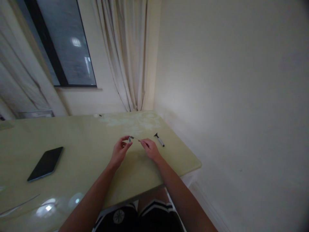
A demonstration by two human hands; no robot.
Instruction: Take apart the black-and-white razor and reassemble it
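My left hand (120, 150) pinches a small grey, flat-looking piece (129, 139) between thumb and fingers; it is too small to tell its exact kind. My right hand (150, 148) is closed on a slim brush (136, 139), its thin light handle pointing left. The brush's dark tip is at the grey piece; whether they touch I cannot tell. Just right of my right hand, a razor (159, 140) with a grey and black handle lies on the table, its dark head pointing away from me.
The pale yellow-green glossy table (89, 135) ends at a rounded right corner near the wall (229, 96). A dark tablet (45, 163) lies at the left. A small black item (100, 115) sits at the far edge, before the curtains (127, 58) and window (67, 42).
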